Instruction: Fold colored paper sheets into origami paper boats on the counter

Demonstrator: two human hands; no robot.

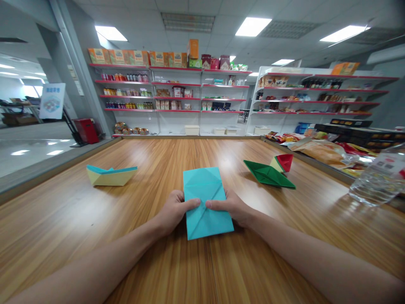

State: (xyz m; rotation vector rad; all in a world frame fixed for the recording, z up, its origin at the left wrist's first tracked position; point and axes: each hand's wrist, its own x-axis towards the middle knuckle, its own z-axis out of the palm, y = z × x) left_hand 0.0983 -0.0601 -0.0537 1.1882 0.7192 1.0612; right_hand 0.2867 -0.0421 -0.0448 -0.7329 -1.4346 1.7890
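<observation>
A light-blue folded sheet of paper (207, 221), with diagonal and crosswise creases, is held up between both hands over the middle of the table. My left hand (175, 211) grips its left edge, thumb on the front face and fingers behind. From the right edge my right hand (238, 207) grips it the same way, and the two thumb tips lie close together near the crease crossing. The fingers behind the paper are hidden. To the left stands a yellow and blue paper boat (110, 176). On the right are a green paper boat (268, 174) and a red and yellow folded paper piece (284, 163).
The wooden table (152, 156) has a raised edge. At its right side are a clear plastic bottle (375, 179), snack bags (325, 152) and black boxes (363, 134). Stocked shelves (177, 84) stand beyond the far edge. A red box (86, 130) is on the floor at left.
</observation>
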